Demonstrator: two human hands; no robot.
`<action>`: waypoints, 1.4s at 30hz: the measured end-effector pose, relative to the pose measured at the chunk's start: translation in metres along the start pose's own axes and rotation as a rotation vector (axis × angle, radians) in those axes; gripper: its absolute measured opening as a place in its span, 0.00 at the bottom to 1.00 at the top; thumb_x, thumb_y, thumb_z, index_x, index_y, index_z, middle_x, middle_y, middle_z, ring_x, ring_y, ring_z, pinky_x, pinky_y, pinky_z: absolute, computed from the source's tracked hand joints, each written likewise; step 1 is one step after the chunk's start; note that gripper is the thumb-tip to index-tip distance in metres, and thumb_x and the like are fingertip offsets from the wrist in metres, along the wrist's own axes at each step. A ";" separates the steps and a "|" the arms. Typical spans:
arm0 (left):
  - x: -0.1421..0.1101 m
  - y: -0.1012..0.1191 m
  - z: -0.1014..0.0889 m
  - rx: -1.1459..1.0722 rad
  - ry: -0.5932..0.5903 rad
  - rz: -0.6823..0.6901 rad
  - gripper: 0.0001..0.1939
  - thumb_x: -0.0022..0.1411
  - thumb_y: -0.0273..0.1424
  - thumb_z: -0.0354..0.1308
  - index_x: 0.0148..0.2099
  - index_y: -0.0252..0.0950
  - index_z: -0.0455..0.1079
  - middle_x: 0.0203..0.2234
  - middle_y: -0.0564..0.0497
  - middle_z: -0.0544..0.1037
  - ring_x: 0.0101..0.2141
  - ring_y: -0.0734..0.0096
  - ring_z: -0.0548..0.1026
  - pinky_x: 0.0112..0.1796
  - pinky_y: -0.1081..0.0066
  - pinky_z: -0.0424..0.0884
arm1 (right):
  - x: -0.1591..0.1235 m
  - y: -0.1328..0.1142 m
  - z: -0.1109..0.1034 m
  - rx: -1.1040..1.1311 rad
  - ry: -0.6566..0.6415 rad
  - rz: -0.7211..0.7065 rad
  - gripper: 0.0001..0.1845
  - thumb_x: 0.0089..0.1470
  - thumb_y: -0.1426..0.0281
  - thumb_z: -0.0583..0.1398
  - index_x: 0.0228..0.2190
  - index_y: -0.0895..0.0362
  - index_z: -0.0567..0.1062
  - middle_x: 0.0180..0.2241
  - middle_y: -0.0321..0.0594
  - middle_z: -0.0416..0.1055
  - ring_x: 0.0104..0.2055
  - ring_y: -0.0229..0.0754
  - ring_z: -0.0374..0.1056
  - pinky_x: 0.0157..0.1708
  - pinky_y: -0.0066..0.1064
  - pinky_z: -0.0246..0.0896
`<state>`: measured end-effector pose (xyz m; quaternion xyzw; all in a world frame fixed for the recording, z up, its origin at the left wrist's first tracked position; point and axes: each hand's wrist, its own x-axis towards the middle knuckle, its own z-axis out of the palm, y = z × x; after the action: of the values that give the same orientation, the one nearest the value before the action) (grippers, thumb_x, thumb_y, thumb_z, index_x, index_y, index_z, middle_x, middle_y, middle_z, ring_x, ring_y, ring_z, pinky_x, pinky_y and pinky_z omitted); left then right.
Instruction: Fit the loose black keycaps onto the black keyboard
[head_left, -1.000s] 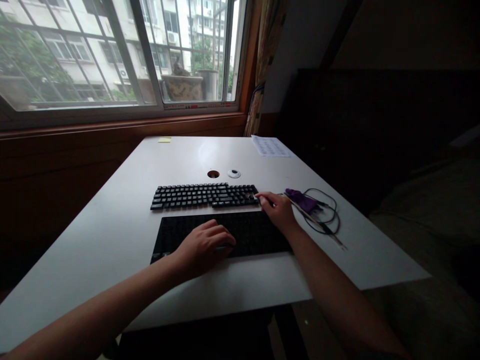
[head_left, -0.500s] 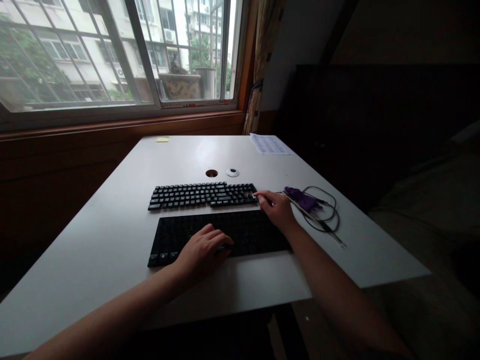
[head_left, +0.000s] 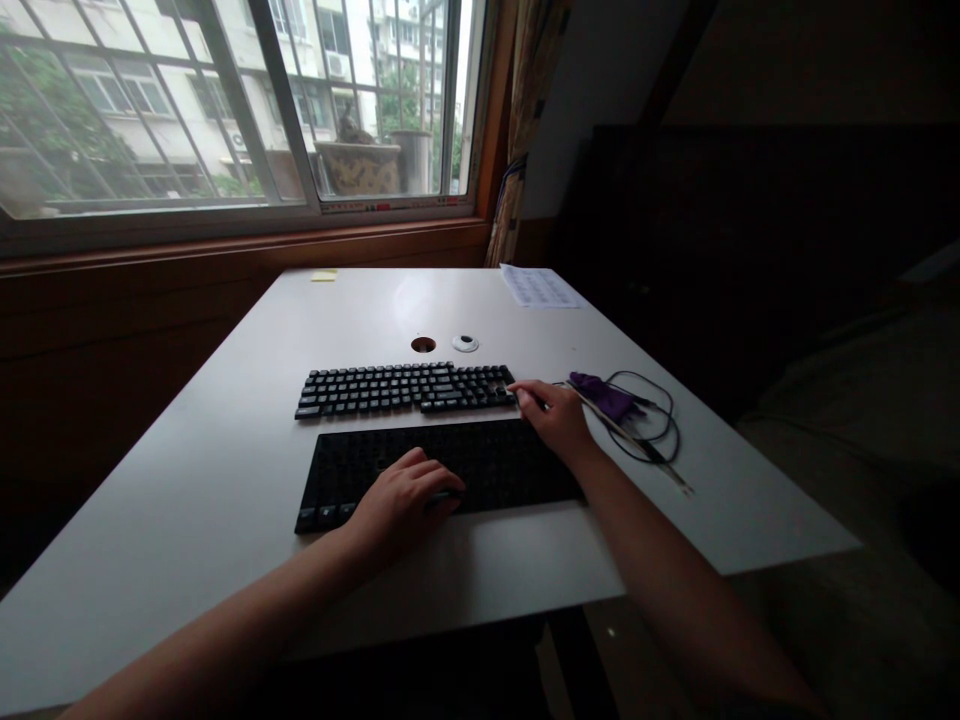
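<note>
A black keyboard base [head_left: 480,465] lies near the front of the white table, with a few keycaps [head_left: 327,516] fitted at its lower left corner. My left hand [head_left: 405,500] rests over its front edge, fingers curled together around a dark, narrow piece that is mostly hidden. Behind the base, loose black keycaps [head_left: 367,390] stand in rows laid out like a keyboard. At the right end of these rows, my right hand [head_left: 553,415] has thumb and forefinger pinched together at the number-pad keycaps [head_left: 480,385]. What it pinches, if anything, is too small to tell.
Right of my right hand lie a purple cloth pouch [head_left: 604,396], a coiled black cable [head_left: 671,410] and a thin stick-like tool [head_left: 637,440]. A round cable hole [head_left: 424,345] and its white cover [head_left: 465,343] are farther back. Printed paper [head_left: 541,287] and a yellow note [head_left: 324,275] lie at the far edge.
Both hands hold almost the same places. The view has shifted very slightly.
</note>
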<state>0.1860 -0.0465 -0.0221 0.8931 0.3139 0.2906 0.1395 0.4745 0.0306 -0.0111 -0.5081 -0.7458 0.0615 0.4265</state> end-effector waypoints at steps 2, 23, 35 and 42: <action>0.000 0.000 0.000 -0.003 -0.002 -0.003 0.06 0.64 0.28 0.62 0.44 0.39 0.76 0.38 0.50 0.82 0.37 0.65 0.73 0.40 0.65 0.70 | 0.000 0.000 0.000 0.001 -0.002 0.002 0.13 0.61 0.67 0.57 0.40 0.53 0.82 0.30 0.37 0.80 0.29 0.41 0.73 0.33 0.31 0.64; -0.002 0.005 -0.003 0.050 0.006 0.016 0.05 0.65 0.29 0.61 0.43 0.39 0.77 0.36 0.50 0.83 0.35 0.65 0.73 0.38 0.65 0.70 | 0.000 0.001 0.000 0.009 -0.004 0.009 0.14 0.61 0.67 0.57 0.40 0.54 0.82 0.29 0.37 0.80 0.28 0.41 0.73 0.33 0.31 0.64; -0.001 0.009 -0.005 0.113 0.015 0.126 0.09 0.69 0.29 0.56 0.44 0.41 0.79 0.39 0.50 0.83 0.34 0.68 0.72 0.36 0.66 0.70 | 0.001 -0.002 -0.001 -0.009 -0.009 0.006 0.14 0.61 0.67 0.57 0.39 0.54 0.82 0.29 0.37 0.80 0.28 0.41 0.72 0.32 0.31 0.64; -0.003 0.015 0.000 0.183 0.003 0.174 0.09 0.69 0.30 0.56 0.44 0.40 0.78 0.37 0.49 0.83 0.33 0.68 0.73 0.37 0.65 0.71 | 0.001 -0.001 0.000 -0.005 -0.008 0.005 0.14 0.61 0.67 0.56 0.40 0.54 0.82 0.29 0.37 0.80 0.28 0.41 0.72 0.32 0.31 0.63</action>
<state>0.1912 -0.0600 -0.0166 0.9255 0.2608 0.2729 0.0312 0.4737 0.0306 -0.0099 -0.5108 -0.7464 0.0627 0.4220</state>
